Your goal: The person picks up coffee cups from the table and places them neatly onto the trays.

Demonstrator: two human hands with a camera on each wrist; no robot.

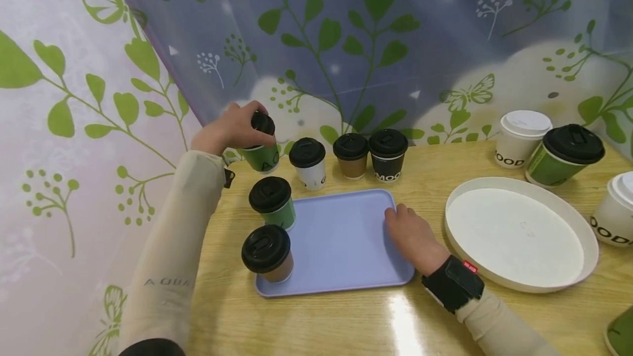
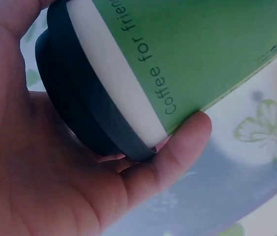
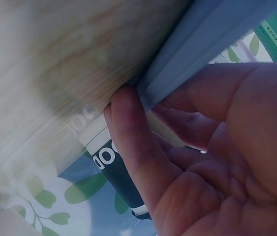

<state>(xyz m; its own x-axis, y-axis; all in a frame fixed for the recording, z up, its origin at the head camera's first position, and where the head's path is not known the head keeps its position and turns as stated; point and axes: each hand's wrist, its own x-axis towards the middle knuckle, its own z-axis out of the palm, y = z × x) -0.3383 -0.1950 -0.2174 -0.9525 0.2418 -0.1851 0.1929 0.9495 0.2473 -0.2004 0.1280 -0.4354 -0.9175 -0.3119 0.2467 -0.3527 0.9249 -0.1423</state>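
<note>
My left hand (image 1: pixel 232 128) grips a green paper coffee cup (image 1: pixel 263 159) by its black lid, at the back left beyond the tray. In the left wrist view the lid (image 2: pixel 74 83) lies against the palm, and thumb and fingers reach round the rim of the cup (image 2: pixel 197 54). My right hand (image 1: pixel 414 236) pinches the right edge of the lavender tray (image 1: pixel 341 246); the right wrist view has the fingers at the tray's rim (image 3: pixel 197 54). On the tray's left side stand a green cup (image 1: pixel 281 216) and a brown cup (image 1: pixel 278 269), both black-lidded.
Behind the tray stand a white cup (image 1: pixel 312 174), a brown cup (image 1: pixel 352 166) and a black cup (image 1: pixel 387 166). A round white tray (image 1: pixel 519 235) lies at right. Around it are white cups (image 1: pixel 514 147) and a green cup (image 1: pixel 551 166). A patterned cloth (image 1: pixel 336 70) hangs behind.
</note>
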